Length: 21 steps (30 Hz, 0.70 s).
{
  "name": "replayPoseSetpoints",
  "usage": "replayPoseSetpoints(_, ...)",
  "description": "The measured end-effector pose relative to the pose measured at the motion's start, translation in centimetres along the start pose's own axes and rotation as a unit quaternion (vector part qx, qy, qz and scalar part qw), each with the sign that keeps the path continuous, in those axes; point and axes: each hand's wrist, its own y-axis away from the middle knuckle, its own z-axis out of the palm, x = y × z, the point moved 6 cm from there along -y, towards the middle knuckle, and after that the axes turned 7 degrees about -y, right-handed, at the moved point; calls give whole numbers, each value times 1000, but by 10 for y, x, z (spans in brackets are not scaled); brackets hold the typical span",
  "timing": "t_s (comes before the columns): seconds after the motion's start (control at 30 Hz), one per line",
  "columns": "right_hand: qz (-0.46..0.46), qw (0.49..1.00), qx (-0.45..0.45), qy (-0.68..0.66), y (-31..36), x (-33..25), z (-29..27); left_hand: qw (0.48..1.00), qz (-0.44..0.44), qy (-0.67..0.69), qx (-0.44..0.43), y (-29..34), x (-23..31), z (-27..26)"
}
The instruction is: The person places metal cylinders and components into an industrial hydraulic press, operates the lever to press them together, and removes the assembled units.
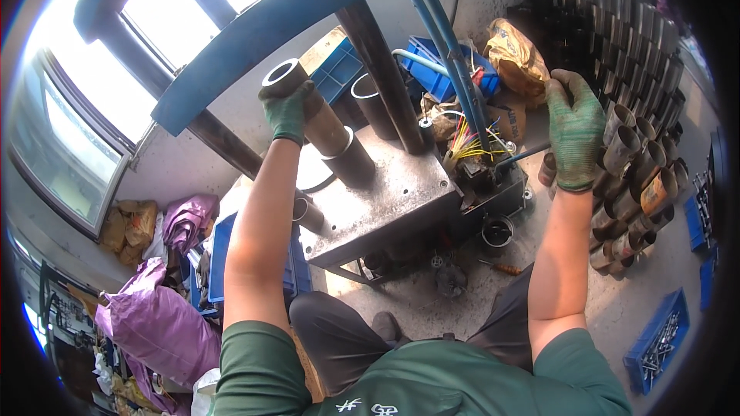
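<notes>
Windows [69, 146] line one side of a cluttered workshop, where two dark posts [376, 62] carry one blue beam [270, 27] above a metal worktop [397, 204]. Its left rear area bears one dark cylinder [354, 169]; over its pale ring, one metal tube [327, 129] is clamped in the left hand [285, 112]. Well apart, the right hand [576, 131] is raised beyond the right edge, beside one dark rod [526, 156]; whether it grips that, I cannot tell. One more cylinder [376, 114] stands by the rear edge. One blue bin [634, 360] on the floor holds metal rods. Bare worktop spans the front edge; open floor [539, 219] lies past the right corner.
</notes>
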Motion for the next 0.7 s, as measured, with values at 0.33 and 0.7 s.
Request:
replayPoseSetpoints(0.33,3,1000,8,19,2,-1,-2,999,0,-12,-38,39,-16,-3)
replayPoseSetpoints(0.7,26,999,23,-2,-5,30,-7,965,-186,-144,112,216,-135,-119)
